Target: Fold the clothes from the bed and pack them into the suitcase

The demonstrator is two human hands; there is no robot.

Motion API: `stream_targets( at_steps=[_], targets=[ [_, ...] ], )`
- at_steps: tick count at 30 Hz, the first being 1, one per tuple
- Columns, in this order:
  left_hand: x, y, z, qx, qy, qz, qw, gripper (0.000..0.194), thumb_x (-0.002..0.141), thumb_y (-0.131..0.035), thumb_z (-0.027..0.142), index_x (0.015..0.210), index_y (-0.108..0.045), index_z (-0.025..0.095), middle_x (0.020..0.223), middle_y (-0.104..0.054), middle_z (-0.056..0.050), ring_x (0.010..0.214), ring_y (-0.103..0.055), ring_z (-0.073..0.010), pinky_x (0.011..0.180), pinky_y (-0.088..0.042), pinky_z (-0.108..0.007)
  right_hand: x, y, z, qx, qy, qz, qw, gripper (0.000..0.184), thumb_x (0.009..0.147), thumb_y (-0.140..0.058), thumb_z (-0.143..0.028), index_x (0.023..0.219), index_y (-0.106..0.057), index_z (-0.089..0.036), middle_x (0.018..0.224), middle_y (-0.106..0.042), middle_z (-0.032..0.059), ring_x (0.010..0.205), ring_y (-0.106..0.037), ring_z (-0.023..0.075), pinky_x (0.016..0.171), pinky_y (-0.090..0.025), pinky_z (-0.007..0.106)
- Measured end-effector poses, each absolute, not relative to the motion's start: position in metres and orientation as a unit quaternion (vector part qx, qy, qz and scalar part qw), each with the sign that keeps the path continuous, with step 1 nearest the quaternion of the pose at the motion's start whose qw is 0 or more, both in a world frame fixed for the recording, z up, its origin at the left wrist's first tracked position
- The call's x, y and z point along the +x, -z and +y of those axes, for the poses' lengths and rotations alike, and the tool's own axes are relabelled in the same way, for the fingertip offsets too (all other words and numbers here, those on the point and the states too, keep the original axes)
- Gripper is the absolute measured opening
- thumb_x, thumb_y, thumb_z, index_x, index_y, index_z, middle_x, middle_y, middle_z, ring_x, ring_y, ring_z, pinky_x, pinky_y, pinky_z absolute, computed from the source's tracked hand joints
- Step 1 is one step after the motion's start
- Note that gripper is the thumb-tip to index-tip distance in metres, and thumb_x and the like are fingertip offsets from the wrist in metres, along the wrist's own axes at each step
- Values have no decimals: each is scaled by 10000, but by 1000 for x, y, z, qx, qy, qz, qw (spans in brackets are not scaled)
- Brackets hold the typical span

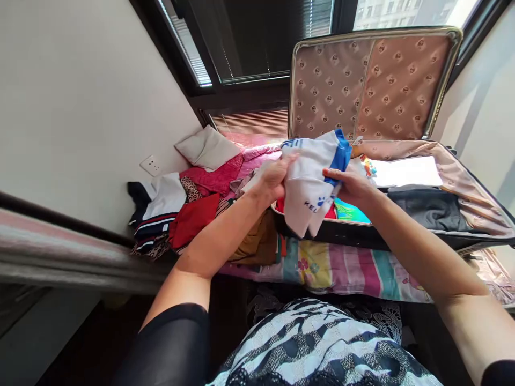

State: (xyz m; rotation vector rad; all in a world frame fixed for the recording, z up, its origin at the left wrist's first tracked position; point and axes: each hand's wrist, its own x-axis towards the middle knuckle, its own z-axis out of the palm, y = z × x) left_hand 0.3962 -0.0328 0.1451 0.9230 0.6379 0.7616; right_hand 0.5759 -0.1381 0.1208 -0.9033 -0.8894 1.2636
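Observation:
A white garment with blue trim and dark lettering [308,185] hangs in the air between my hands, loosely folded over. My left hand [276,174] grips its left side, with the fingers partly behind the cloth. At its right edge, near the blue trim, my right hand [348,185] pinches the fabric with the thumb on top. Behind and below the garment lies the open suitcase [494,206], its patterned lid [370,91] standing up. In the suitcase are folded dark grey clothing [428,206], a white folded item [410,171] and a bright green and blue cloth [352,210].
Piled clothes lie left of the suitcase, among them a red garment [193,220], a brown one [255,241] and a white one [167,195]. A beige cushion [209,147] rests against the wall. Underneath is a striped, flowered quilt [362,271]. Windows [257,43] stand behind.

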Motion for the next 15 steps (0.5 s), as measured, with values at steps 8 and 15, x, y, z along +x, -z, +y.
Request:
stream_targets(
  at_steps=[8, 15],
  targets=[
    [541, -118, 40, 543, -171, 285, 771, 810, 723, -878, 6, 1454, -614, 236, 1159, -817, -66, 950, -807, -222, 993, -654, -426, 728, -116, -98, -593, -429, -292, 615, 232, 635, -774, -90, 821, -680, -192, 756, -753, 70, 709, -750, 235, 708, -680, 370],
    [638, -67, 64, 495, -207, 366, 760, 455, 928, -863, 251, 1332, -672, 173, 966, -790, -57, 910, -770, -207, 874, -663, -331, 805, -83, -47, -700, -363, -276, 550, 240, 806, -852, -181, 813, -612, -185, 644, -644, 8, 558, -608, 151, 605, -595, 319]
  ],
)
